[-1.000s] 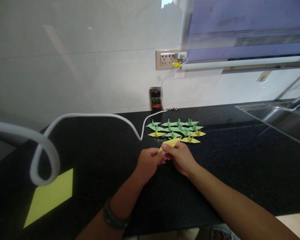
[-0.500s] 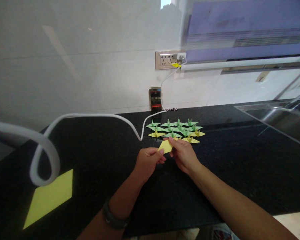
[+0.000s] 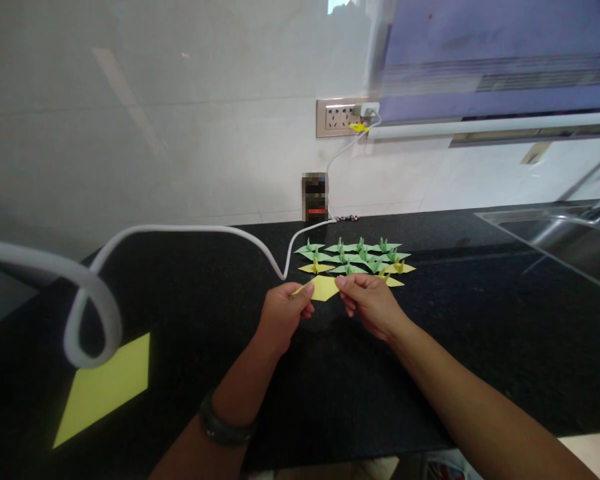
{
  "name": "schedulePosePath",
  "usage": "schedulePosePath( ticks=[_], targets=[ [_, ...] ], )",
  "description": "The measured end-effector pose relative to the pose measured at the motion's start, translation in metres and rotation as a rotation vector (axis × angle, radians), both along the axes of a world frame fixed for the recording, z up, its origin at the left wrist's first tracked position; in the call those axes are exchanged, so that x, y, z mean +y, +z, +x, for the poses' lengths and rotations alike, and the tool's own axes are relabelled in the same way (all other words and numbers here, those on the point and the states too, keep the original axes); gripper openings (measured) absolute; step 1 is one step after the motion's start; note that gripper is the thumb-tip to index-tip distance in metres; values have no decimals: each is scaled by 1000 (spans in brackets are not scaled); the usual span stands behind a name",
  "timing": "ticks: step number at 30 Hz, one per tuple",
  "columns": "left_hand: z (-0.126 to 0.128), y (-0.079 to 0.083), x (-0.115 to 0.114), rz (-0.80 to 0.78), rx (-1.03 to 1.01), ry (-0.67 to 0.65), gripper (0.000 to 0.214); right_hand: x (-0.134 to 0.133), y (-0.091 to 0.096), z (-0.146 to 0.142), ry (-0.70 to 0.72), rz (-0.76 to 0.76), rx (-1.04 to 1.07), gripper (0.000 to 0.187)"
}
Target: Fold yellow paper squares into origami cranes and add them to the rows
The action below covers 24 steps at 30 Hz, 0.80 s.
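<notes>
Both hands hold a small folded yellow paper [image 3: 323, 287] above the black counter [image 3: 480, 333]. My left hand [image 3: 283, 315] pinches its left tip and my right hand [image 3: 373, 303] pinches its right tip, so the paper is stretched between them. Just beyond my fingers, several green and yellow paper cranes [image 3: 356, 257] stand in rows on the counter. A flat yellow paper sheet [image 3: 105, 387] lies at the near left of the counter, far from both hands.
A white cable [image 3: 190, 231] runs from the wall socket [image 3: 341, 117] down across the counter and loops at the left. A small dark device [image 3: 315, 197] leans against the wall behind the cranes. A metal sink [image 3: 565, 233] lies at the right.
My hands have drawn apart, each keeping one tip, and the yellow paper is now spread flat between them. The view has shifted slightly.
</notes>
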<state>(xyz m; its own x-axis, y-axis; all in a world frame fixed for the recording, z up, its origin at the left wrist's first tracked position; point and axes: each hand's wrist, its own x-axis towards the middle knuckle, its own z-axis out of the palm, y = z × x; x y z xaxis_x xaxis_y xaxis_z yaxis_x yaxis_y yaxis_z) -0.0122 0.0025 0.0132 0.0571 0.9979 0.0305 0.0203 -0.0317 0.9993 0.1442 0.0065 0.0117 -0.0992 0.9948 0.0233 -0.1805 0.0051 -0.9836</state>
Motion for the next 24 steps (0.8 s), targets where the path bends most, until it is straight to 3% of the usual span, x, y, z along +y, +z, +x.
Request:
schedulePosePath(
  ticks=[4,10,13,16,18,21,24],
  targets=[
    [-5,-1,5,-43,-97,108,31,1,-1,3,-32,19,-121,28],
    [-7,-1,9,8,-168,227,31,0,2,7,102,74,-324,25],
    [-5,2,7,-29,-317,179,28,-1,2,6,61,122,-312,24],
    [-2,5,3,-136,-432,33,29,-3,0,2,-26,125,-242,23],
    [-1,6,1,-182,-443,-47,30,-4,-2,-1,-12,101,-229,25],
    [0,5,1,-204,-450,-56,26,-5,-4,-4,40,80,-229,25],
    [0,1,2,-240,-435,-18,23,-4,-4,-4,-6,106,-226,25]
  ],
)
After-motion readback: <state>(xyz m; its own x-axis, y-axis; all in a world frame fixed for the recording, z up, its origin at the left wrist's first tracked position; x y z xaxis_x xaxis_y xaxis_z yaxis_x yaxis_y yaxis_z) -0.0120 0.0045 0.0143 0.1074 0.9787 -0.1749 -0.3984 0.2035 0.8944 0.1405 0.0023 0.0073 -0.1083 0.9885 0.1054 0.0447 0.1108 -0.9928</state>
